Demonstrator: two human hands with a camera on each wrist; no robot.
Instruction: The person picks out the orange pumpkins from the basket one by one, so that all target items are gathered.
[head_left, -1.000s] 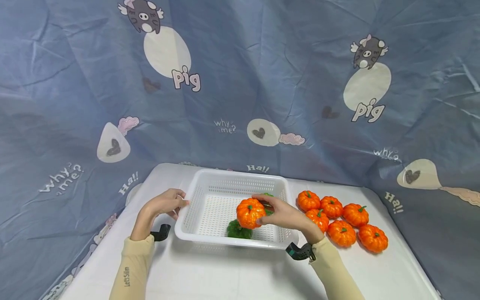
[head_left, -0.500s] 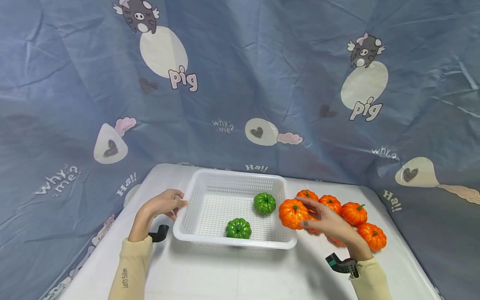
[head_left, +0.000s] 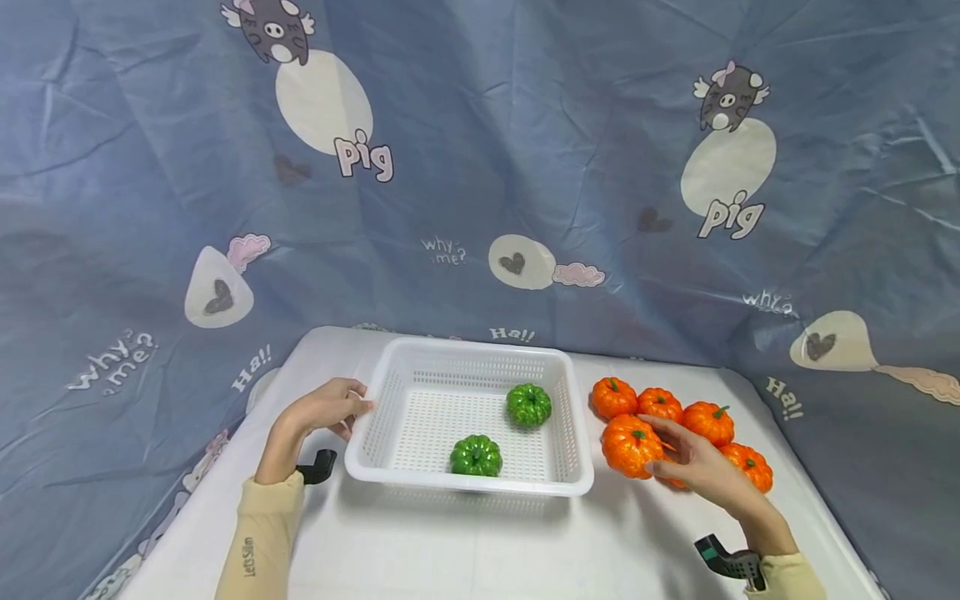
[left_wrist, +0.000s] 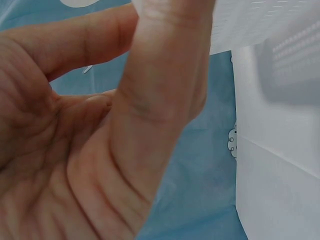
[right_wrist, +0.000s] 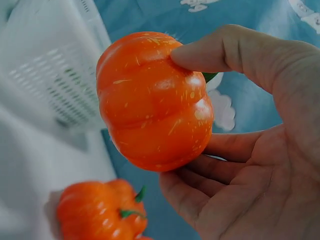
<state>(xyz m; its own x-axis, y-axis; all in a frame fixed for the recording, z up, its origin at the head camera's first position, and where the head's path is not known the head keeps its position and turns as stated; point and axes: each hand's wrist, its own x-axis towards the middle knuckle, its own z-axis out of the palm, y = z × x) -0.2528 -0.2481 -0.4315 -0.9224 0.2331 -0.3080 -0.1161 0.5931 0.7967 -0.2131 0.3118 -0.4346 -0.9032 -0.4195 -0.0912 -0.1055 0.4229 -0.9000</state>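
Observation:
My left hand (head_left: 322, 408) grips the left rim of a white plastic basket (head_left: 465, 483); in the left wrist view the thumb (left_wrist: 160, 75) and fingers meet at the basket wall (left_wrist: 255, 20). Two small green pumpkins lie inside, one pumpkin (head_left: 476, 456) by the front wall and the other pumpkin (head_left: 528, 406) near the right wall. To the right of the basket, my right hand (head_left: 705, 467) holds an orange pumpkin (head_left: 632, 447) between thumb and fingers. The right wrist view has this pumpkin (right_wrist: 155, 102) side-on, its green stem mostly hidden behind the thumb.
Several orange pumpkins (head_left: 708, 423) sit grouped on the white table (head_left: 465, 554) right of the basket, partly covered by the right hand. A blue printed cloth (head_left: 450, 167) hangs behind the table.
My right hand has carried the orange pumpkin from above the basket out past its right rim to the orange group, uncovering the green pumpkins. The left hand keeps its grip on the rim.

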